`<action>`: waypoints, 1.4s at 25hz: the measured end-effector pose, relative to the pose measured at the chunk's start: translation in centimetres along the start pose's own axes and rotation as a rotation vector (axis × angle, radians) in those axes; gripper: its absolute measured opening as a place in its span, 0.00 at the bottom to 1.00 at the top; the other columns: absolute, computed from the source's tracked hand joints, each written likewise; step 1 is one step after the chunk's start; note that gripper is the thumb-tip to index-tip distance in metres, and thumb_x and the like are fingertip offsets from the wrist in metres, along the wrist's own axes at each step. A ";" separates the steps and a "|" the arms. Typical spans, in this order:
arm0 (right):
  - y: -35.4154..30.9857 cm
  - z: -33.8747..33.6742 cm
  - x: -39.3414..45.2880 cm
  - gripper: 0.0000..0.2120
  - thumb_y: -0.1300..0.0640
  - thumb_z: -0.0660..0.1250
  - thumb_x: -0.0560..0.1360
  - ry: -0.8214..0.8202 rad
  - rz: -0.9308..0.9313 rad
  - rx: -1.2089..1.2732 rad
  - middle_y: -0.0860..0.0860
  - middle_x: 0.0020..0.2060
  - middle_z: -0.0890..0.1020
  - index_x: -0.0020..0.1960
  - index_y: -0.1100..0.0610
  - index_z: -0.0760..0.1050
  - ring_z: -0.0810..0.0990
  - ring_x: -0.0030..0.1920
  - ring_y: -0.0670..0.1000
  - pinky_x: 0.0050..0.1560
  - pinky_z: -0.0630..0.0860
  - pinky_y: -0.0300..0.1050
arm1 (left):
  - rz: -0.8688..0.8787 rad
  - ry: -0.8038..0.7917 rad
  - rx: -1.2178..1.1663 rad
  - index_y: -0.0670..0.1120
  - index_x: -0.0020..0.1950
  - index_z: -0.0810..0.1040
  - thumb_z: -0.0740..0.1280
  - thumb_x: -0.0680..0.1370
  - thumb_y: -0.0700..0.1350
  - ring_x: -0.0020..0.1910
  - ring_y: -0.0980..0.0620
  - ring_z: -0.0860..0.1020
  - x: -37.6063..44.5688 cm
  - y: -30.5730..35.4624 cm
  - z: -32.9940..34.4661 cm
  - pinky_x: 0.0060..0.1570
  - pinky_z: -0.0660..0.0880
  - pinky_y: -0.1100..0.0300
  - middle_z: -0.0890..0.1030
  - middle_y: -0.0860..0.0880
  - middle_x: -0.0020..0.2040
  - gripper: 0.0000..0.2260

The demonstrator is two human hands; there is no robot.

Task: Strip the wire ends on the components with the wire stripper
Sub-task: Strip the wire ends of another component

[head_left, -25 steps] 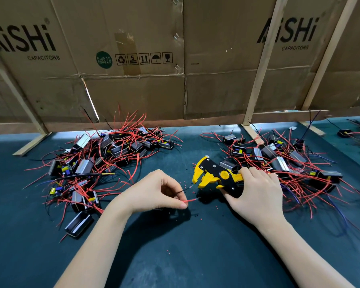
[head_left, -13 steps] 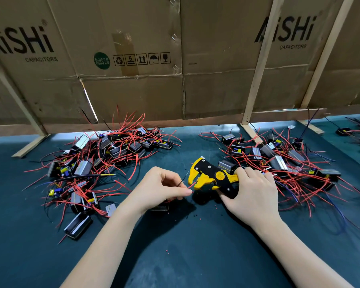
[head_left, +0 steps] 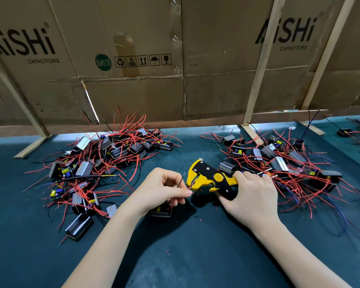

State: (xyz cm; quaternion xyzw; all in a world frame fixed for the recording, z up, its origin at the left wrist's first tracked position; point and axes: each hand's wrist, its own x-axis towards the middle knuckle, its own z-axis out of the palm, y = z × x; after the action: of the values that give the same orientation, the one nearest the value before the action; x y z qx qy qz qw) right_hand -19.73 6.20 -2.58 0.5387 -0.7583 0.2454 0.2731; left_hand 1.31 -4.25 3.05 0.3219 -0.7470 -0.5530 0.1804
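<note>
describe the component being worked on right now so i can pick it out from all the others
Look at the bare dark mat between the two heaps of red-wired components. The component lies there alone, half hidden under the left hand. Unlike its neighbours, its red wire is pinched in that hand's fingers and reaches into the yellow-and-black wire stripper gripped by the right hand.

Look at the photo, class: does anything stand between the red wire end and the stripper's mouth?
Nothing visible does. The left hand pinches the red wire right at the wire stripper, which the right hand grips.
</note>
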 end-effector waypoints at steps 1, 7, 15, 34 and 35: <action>0.0 0.0 0.0 0.23 0.40 0.79 0.57 0.001 0.000 0.003 0.51 0.28 0.77 0.35 0.57 0.75 0.79 0.32 0.57 0.40 0.69 0.49 | 0.003 -0.006 0.001 0.44 0.33 0.80 0.75 0.73 0.39 0.25 0.54 0.72 0.0 0.0 0.0 0.28 0.69 0.65 0.81 0.44 0.30 0.09; 0.1 -0.1 0.0 0.22 0.40 0.78 0.57 0.018 0.000 0.025 0.51 0.27 0.77 0.34 0.57 0.76 0.78 0.30 0.57 0.38 0.69 0.48 | 0.013 -0.015 0.013 0.45 0.33 0.80 0.75 0.73 0.40 0.25 0.54 0.72 0.0 -0.1 -0.2 0.28 0.69 0.65 0.81 0.44 0.30 0.09; 0.1 0.0 0.0 0.23 0.41 0.80 0.56 0.020 -0.003 0.011 0.51 0.27 0.76 0.33 0.57 0.74 0.78 0.29 0.57 0.37 0.69 0.47 | 0.022 -0.013 0.022 0.44 0.34 0.80 0.75 0.73 0.40 0.25 0.54 0.71 -0.1 0.0 -0.2 0.29 0.69 0.64 0.81 0.44 0.30 0.08; 0.2 0.0 0.1 0.22 0.38 0.76 0.59 0.010 -0.003 0.012 0.50 0.27 0.76 0.33 0.56 0.73 0.78 0.30 0.57 0.38 0.67 0.47 | 0.038 -0.023 0.026 0.45 0.32 0.79 0.75 0.73 0.39 0.25 0.53 0.71 0.0 -0.1 -0.2 0.29 0.68 0.63 0.80 0.44 0.30 0.11; 0.2 0.0 0.1 0.22 0.39 0.77 0.59 0.007 -0.002 0.010 0.50 0.27 0.76 0.33 0.56 0.73 0.78 0.30 0.57 0.38 0.67 0.47 | 0.038 -0.023 0.026 0.46 0.31 0.79 0.75 0.73 0.39 0.25 0.53 0.71 0.1 -0.1 -0.2 0.29 0.68 0.63 0.80 0.44 0.30 0.11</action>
State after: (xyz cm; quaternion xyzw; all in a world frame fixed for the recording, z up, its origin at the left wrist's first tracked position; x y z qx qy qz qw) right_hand -19.92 6.20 -2.53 0.5398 -0.7556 0.2507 0.2735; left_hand 1.44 -4.47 2.99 0.3035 -0.7622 -0.5433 0.1783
